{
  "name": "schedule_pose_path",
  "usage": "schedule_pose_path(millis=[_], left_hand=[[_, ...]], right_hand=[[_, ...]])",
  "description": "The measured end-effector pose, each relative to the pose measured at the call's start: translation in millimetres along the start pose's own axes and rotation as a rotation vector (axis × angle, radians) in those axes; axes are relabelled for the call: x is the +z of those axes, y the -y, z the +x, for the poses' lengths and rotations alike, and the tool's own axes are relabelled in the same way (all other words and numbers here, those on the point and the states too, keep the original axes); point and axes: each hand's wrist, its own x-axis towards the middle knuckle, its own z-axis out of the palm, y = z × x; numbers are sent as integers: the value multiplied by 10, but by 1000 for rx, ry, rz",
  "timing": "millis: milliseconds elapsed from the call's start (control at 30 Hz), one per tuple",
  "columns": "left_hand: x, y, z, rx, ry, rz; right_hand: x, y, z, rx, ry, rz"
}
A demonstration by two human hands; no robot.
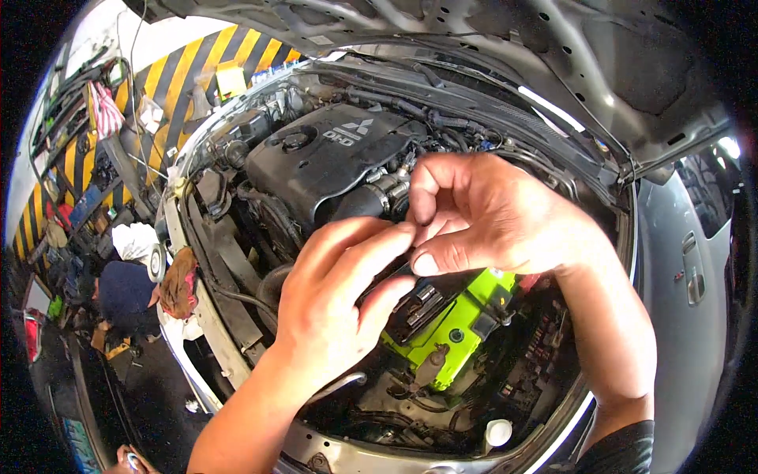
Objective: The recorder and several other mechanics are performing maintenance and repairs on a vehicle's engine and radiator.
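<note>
Both my hands meet above a car's engine bay, fingertips close together. My left hand [328,296] has its fingers bent and drawn together at the tips, touching or nearly touching the right. Thumb and fingers of my right hand [501,217] curl in a pinch. Whatever small thing lies between the fingertips is hidden. Just below them is a bright green car battery [466,320], with shiny dark metal cylinders, perhaps sockets, [426,308] lying on top. Beyond my hands sits the black plastic engine cover [316,162] with a round filler cap [294,140].
The raised bonnet [474,24] hangs overhead. A brown rag [180,284] lies on the car's left-hand front edge. A white cap [498,433] stands near the front. Another person's hand [134,460] shows at lower left. Clutter lines the striped wall [185,67].
</note>
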Motion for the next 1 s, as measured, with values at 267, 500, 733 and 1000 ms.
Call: schedule_pose_path(millis=[267, 500, 733, 1000], left_hand=[[-56, -33, -325, -157, 98, -139], [-427, -352, -1282, -385, 264, -93], [-569, -732, -1889, -638, 209, -114], [-547, -691, -2220, -602, 146, -176]], right_hand=[[-189, -409, 44, -19, -98, -540], [-257, -1198, 102, 318, 42, -1256], [-355, -1281, -2, 29, -17, -978], [-66, -962, -490, -6, 74, 110]])
